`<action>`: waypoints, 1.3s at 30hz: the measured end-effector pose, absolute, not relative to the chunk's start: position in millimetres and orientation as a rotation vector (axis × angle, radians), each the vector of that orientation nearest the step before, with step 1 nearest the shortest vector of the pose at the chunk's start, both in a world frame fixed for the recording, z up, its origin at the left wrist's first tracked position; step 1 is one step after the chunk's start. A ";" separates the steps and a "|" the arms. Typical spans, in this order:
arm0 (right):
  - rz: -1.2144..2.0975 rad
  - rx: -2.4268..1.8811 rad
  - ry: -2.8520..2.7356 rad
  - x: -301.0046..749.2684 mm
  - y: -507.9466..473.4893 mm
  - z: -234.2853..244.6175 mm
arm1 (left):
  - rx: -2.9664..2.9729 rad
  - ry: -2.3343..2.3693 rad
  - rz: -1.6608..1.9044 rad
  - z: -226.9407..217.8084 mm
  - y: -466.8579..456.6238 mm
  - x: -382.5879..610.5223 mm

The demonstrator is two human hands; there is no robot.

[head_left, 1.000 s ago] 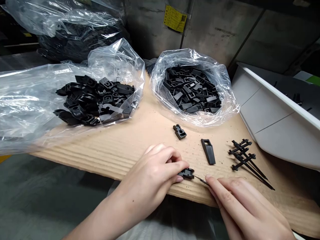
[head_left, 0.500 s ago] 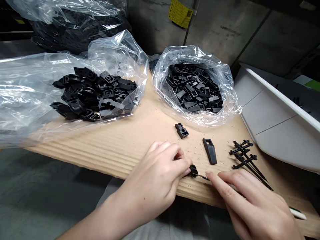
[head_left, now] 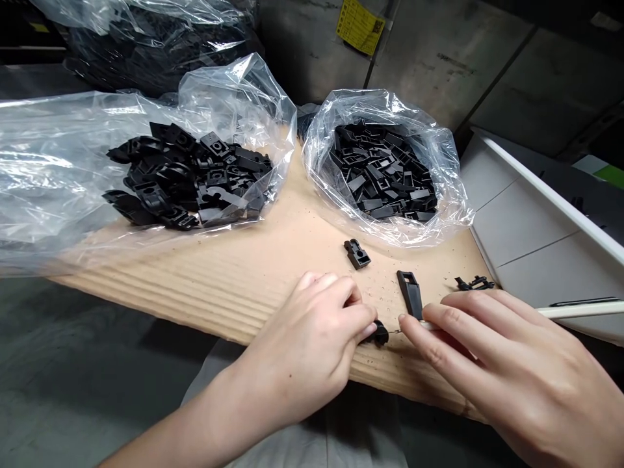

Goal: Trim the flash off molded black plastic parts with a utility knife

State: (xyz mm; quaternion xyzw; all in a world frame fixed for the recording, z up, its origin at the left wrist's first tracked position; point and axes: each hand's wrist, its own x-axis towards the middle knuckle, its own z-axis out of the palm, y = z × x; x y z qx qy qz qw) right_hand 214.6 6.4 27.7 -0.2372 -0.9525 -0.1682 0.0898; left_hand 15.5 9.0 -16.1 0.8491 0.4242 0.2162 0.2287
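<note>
Near the front edge of the board, my left hand [head_left: 319, 338] pinches a small black plastic part [head_left: 380, 333], mostly hidden by the fingers. My right hand [head_left: 511, 357] grips a slim white-handled tool [head_left: 580, 310] whose fine metal tip points at that part; whether they touch I cannot tell. Just beyond the right fingertips lies a tapered black plastic clip [head_left: 409, 292] with a square hole. A blocky black piece [head_left: 357, 254] rests farther back. Partly covered behind my right hand are black sprues [head_left: 472, 283].
A clear bag [head_left: 322, 195] of black clips stands at the back of the cardboard-topped surface [head_left: 234, 273]. Left of it, another open bag [head_left: 234, 97] spills larger black parts [head_left: 170, 175]. A pale grey bin [head_left: 531, 240] borders the right side.
My right hand has shifted up and right, and the tool's white handle has swung upward behind it. The sprues are now mostly covered. My left hand keeps its pinch.
</note>
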 end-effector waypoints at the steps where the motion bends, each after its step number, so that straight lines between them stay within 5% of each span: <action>1: -0.504 -0.711 -2.835 214.3 6.7 27.9 | 2.335 1.165 0.585 -15.7 9.4 15.6; 21: -0.322 -1.313 -2.575 229.8 -36.5 0.0 | 2.355 1.211 0.555 -14.7 7.2 17.7; 39: -0.588 -0.797 -2.871 217.5 -2.8 34.6 | 2.433 1.134 0.531 -16.3 15.0 19.8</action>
